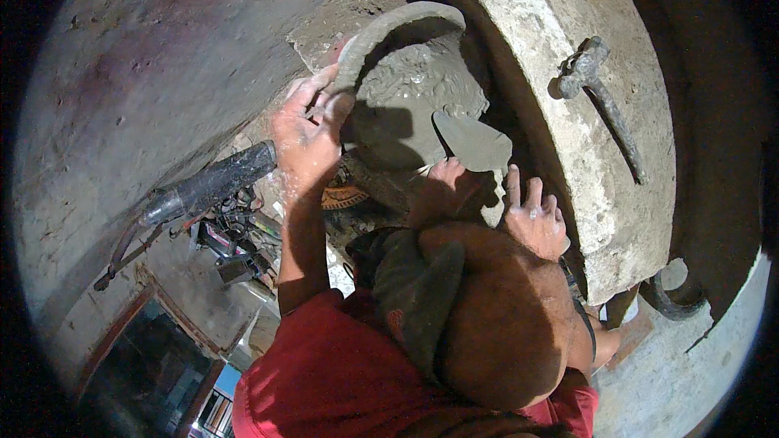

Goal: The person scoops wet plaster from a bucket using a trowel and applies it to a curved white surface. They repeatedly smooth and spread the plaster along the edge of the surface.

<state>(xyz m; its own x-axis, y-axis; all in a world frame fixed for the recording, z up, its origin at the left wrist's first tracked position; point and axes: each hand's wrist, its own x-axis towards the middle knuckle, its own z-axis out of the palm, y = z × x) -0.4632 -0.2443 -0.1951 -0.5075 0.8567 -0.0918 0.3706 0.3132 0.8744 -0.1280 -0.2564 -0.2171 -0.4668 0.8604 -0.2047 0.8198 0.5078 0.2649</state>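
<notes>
A round basin (399, 14) with a thick, mortar-caked rim tilts in front of me, and wet grey mortar (406, 81) fills much of it. My left hand (308, 126) is closed on the basin's left rim, its fingers and wrist smeared with pale mortar. Over the basin's near right side is a trowel (472, 143), its blade coated in grey mortar and casting a shadow. My right hand (535, 219) is closed just to the right of the blade; the trowel's handle is mostly hidden there. My bent knee (503, 316) hides part of the right forearm.
A hammer (596, 89) lies on the pale concrete ledge (560, 0) to the right. At left, a rough wall (162, 73) stands close, with a black tube-shaped thing (211, 182) beside my forearm. My foot (446, 174) is near the basin. A curved dark piece (673, 308) lies lower right.
</notes>
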